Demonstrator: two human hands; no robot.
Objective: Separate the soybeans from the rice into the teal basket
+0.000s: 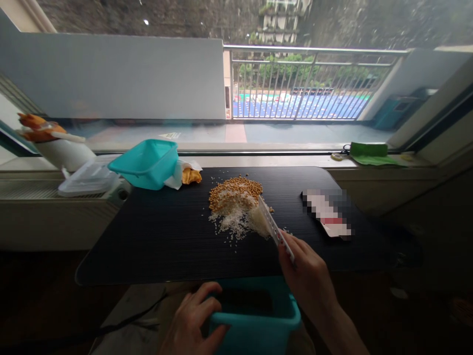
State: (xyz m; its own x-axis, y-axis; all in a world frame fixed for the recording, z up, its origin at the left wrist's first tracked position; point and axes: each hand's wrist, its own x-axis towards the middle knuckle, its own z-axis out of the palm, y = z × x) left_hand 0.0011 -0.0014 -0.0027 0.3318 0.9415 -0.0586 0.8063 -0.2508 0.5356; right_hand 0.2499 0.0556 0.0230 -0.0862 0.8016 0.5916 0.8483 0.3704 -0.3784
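A heap of yellow soybeans (242, 186) mixed with white rice (234, 223) lies on the black tabletop (155, 236). My right hand (303, 268) is closed on a thin white plastic strip with a row of holes (271, 222). The strip stands on edge against the right side of the heap, touching the rice. Below the table's front edge, my left hand (197, 315) grips the left rim of a teal plastic bin (258, 323). The bin's inside is dark, so I cannot make out what it holds.
At the back left are another teal container (150, 162), a clear lid (90, 175) and a crumpled orange cloth (191, 176). A partly blurred flat object (327, 213) lies on the right. Green cloth (373, 154) rests on the windowsill.
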